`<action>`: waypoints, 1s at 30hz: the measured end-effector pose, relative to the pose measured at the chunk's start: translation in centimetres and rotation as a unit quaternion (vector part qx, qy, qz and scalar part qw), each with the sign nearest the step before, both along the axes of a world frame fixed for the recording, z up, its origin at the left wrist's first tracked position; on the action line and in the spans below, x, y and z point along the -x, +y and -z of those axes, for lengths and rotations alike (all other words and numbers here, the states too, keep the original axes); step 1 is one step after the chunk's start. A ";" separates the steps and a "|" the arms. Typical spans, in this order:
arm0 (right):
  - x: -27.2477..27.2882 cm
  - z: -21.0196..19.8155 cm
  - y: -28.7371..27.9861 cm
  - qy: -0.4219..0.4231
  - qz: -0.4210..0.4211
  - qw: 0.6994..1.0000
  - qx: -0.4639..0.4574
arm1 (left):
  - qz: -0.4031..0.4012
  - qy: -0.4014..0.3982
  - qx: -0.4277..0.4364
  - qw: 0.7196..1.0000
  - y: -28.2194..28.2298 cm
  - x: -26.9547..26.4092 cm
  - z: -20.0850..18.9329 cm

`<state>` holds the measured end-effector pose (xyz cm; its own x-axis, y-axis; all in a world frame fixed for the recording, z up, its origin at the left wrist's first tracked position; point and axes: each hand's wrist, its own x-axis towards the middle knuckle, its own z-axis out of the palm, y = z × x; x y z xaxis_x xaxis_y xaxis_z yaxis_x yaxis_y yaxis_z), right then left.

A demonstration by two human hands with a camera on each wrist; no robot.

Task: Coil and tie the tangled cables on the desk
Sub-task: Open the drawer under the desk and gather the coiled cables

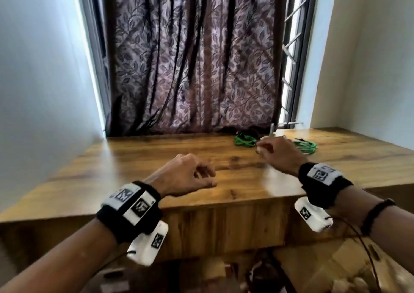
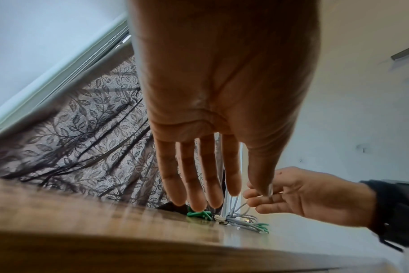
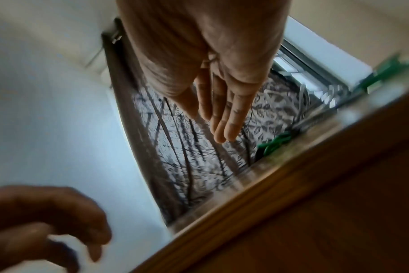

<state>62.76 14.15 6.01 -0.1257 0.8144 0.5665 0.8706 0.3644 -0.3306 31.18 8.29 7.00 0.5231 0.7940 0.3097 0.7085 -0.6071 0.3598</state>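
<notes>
1. The left hand (image 1: 188, 174) is nearest the head camera, over the front edge of the wooden desk (image 1: 139, 158), near the middle of its width. In the head view its fingers look loosely curled; in its own wrist view they run out almost straight. It holds nothing.
2. The right hand (image 1: 277, 154) is further in, toward the back right of the desk. The head view and the left wrist view show its fingertips (image 2: 252, 198) pinched on thin grey strands rising from the grey cable (image 2: 239, 220) — while its own wrist view, heavily blurred, shows straight fingers, so the grip is a narrow pinch as far as I can tell.
3. The cables lie at the back edge, right of centre: a green coil (image 1: 245, 141) left of the right hand, a second green cable (image 1: 305, 146) right of it, the grey one between them.
4. A leaf-patterned curtain (image 1: 192, 64) hangs behind the back edge — a barred window (image 1: 291, 53) shows beside it on the right.
</notes>
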 end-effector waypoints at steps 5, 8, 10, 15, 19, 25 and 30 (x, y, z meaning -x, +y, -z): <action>4.9 2.1 -5.7 0.439 -0.096 0.883 0.134 | 0.003 -0.010 -0.003 1.000 -2.3 1.0 1.7; 7.7 4.3 -9.8 0.590 -0.151 0.751 0.254 | 0.005 -0.022 0.006 1.000 -3.8 1.6 3.1; 9.3 6.4 -12.2 0.650 -0.161 0.657 0.347 | -0.014 -0.041 0.007 0.999 -4.9 1.9 4.2; 13.4 14.7 -14.9 0.678 -0.075 0.519 0.515 | -0.071 -0.120 0.005 0.990 -7.2 2.4 6.3; 15.0 18.8 -13.9 0.743 -0.024 0.475 0.472 | -0.094 -0.124 -0.018 0.988 -8.3 3.3 6.9; 15.5 19.1 -13.3 0.814 -0.042 0.434 0.384 | -0.114 -0.107 -0.052 0.986 -8.3 4.9 8.1; 14.9 19.8 -14.5 0.778 -0.036 0.477 0.407 | -0.124 -0.065 -0.106 0.984 -8.2 5.1 9.3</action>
